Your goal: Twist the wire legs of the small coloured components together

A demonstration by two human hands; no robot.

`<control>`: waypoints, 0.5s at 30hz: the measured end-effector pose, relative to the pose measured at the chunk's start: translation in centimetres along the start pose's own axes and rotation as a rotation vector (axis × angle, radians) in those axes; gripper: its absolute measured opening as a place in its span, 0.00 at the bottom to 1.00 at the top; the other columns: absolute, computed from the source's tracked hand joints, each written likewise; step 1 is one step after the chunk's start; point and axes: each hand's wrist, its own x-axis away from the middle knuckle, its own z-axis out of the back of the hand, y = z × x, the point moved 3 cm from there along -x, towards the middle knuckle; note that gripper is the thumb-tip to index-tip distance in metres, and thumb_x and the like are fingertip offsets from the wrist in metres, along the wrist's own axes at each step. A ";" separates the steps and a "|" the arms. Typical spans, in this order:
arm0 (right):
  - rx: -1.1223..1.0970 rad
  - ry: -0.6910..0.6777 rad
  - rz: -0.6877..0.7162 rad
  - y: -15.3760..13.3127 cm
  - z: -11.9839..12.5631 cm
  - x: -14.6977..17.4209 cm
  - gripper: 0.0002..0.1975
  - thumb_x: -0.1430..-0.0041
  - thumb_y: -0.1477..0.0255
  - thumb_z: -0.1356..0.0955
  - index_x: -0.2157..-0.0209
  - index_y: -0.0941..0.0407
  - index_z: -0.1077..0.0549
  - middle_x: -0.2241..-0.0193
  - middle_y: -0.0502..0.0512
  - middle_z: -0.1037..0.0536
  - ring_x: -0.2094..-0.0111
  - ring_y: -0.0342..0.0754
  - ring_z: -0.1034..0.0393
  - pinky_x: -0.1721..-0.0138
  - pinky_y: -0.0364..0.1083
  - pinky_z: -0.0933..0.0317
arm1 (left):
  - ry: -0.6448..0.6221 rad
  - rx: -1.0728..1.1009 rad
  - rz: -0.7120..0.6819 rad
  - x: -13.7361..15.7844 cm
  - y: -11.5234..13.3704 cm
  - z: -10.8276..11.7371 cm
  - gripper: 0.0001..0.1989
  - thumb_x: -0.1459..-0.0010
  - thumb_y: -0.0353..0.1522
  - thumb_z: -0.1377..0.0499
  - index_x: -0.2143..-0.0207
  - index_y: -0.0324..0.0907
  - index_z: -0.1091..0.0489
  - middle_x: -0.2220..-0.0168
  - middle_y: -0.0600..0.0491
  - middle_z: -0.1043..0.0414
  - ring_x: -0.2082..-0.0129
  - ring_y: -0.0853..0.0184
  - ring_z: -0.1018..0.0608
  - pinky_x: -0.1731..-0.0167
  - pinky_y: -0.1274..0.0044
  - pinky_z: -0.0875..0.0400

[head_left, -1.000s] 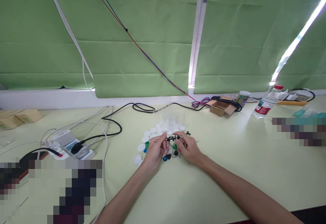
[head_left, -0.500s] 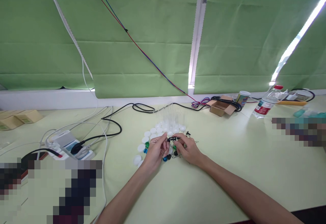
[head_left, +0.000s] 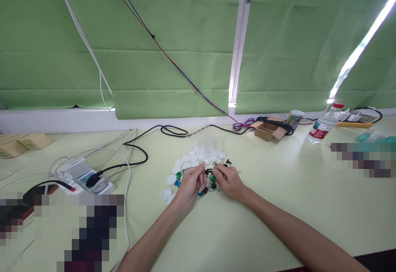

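Observation:
Between my hands, just above the table, is a small black part (head_left: 208, 172). My left hand (head_left: 189, 183) pinches one end of it between thumb and fingers, and thin pale strands show by that hand. The fingers of my right hand (head_left: 230, 181) are closed at the other end. Under and around the hands lie small green pieces (head_left: 178, 176), blue pieces (head_left: 200, 193) and black pieces (head_left: 213, 186), partly hidden. White round discs (head_left: 171, 179) spread to the left. Clear upright tubes (head_left: 207, 142) with white bases stand just beyond.
A power strip (head_left: 82, 175) with plugs and cables sits at left, near beige boxes (head_left: 34, 141). A black cable (head_left: 145, 152) runs along the back. Toward the right stand an open cardboard box (head_left: 269, 132), a can (head_left: 295, 119) and a water bottle (head_left: 323, 125).
My right hand's fingers have curled and shifted slightly at the black part. The left hand stays nearly in place, and more of the green and black pieces beneath shows.

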 end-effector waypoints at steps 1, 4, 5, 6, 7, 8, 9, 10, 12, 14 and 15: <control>0.004 0.003 0.004 0.0 0.0 0.0 0.17 0.31 0.68 0.42 0.76 0.54 0.38 0.85 0.45 0.36 0.83 0.41 0.42 0.74 0.41 0.45 | -0.004 -0.002 -0.001 0.0 0.0 0.0 0.27 0.46 0.42 0.37 0.91 0.39 0.40 0.89 0.56 0.39 0.91 0.76 0.40 0.86 0.79 0.50; 0.004 0.011 0.015 -0.1 0.0 0.0 0.19 0.31 0.68 0.42 0.78 0.54 0.40 0.85 0.45 0.37 0.83 0.41 0.43 0.75 0.41 0.46 | -0.013 -0.011 -0.003 0.0 0.0 0.0 0.28 0.46 0.42 0.37 0.91 0.39 0.41 0.89 0.56 0.39 0.91 0.76 0.40 0.86 0.79 0.50; 0.001 0.012 0.018 -0.1 0.0 -0.1 0.19 0.31 0.68 0.43 0.78 0.54 0.39 0.85 0.45 0.37 0.83 0.41 0.43 0.75 0.41 0.46 | -0.015 -0.015 -0.003 0.0 -0.1 0.0 0.28 0.46 0.42 0.37 0.91 0.39 0.41 0.89 0.56 0.39 0.91 0.76 0.40 0.86 0.79 0.50; -0.002 0.014 0.020 -0.1 0.0 -0.1 0.20 0.31 0.68 0.43 0.78 0.54 0.39 0.86 0.45 0.37 0.84 0.40 0.43 0.75 0.41 0.46 | -0.017 -0.019 -0.004 0.0 -0.1 -0.1 0.28 0.46 0.42 0.37 0.91 0.39 0.41 0.89 0.56 0.39 0.91 0.76 0.40 0.86 0.79 0.51; -0.004 0.017 0.024 0.0 0.0 0.0 0.20 0.30 0.68 0.43 0.78 0.54 0.38 0.86 0.45 0.37 0.84 0.40 0.43 0.75 0.41 0.46 | -0.017 -0.023 -0.004 0.0 -0.1 0.0 0.28 0.45 0.42 0.38 0.91 0.39 0.41 0.89 0.56 0.39 0.91 0.76 0.40 0.86 0.79 0.51; -0.004 0.020 0.026 0.0 0.0 0.0 0.21 0.30 0.68 0.43 0.78 0.55 0.37 0.86 0.45 0.37 0.84 0.40 0.43 0.76 0.41 0.46 | -0.018 -0.025 -0.005 0.0 -0.1 -0.1 0.28 0.45 0.43 0.38 0.91 0.39 0.41 0.89 0.56 0.40 0.91 0.76 0.40 0.86 0.79 0.51; -0.002 0.025 0.029 0.0 0.0 0.0 0.21 0.30 0.67 0.43 0.79 0.55 0.37 0.86 0.45 0.36 0.84 0.40 0.43 0.76 0.41 0.46 | -0.018 -0.027 -0.005 0.0 -0.1 -0.1 0.28 0.45 0.43 0.38 0.91 0.39 0.41 0.89 0.56 0.40 0.91 0.76 0.40 0.86 0.79 0.51; 0.003 0.033 0.031 0.1 -0.1 0.0 0.22 0.30 0.67 0.44 0.79 0.55 0.37 0.86 0.45 0.36 0.84 0.40 0.43 0.75 0.41 0.46 | -0.018 -0.028 -0.004 0.0 -0.1 -0.1 0.28 0.45 0.42 0.38 0.91 0.39 0.41 0.89 0.56 0.40 0.91 0.76 0.40 0.86 0.79 0.51; 0.009 0.045 0.029 0.2 -0.1 0.0 0.23 0.30 0.67 0.44 0.80 0.55 0.36 0.86 0.46 0.36 0.84 0.40 0.43 0.75 0.41 0.46 | -0.018 -0.026 -0.003 0.0 -0.1 -0.1 0.28 0.45 0.42 0.38 0.91 0.38 0.41 0.89 0.56 0.40 0.91 0.76 0.40 0.86 0.80 0.51; 0.006 0.055 0.018 0.3 -0.1 0.0 0.23 0.30 0.67 0.44 0.80 0.55 0.36 0.86 0.46 0.36 0.84 0.40 0.43 0.76 0.41 0.46 | -0.020 -0.020 -0.001 0.0 0.0 -0.2 0.28 0.46 0.43 0.37 0.91 0.38 0.41 0.89 0.56 0.40 0.91 0.76 0.40 0.86 0.80 0.51; 0.002 0.058 0.011 0.4 -0.1 -0.1 0.23 0.30 0.67 0.44 0.79 0.55 0.35 0.86 0.46 0.36 0.84 0.40 0.43 0.76 0.41 0.46 | -0.018 -0.016 0.001 0.0 0.1 -0.2 0.28 0.46 0.43 0.37 0.91 0.38 0.41 0.89 0.56 0.39 0.91 0.76 0.39 0.86 0.80 0.51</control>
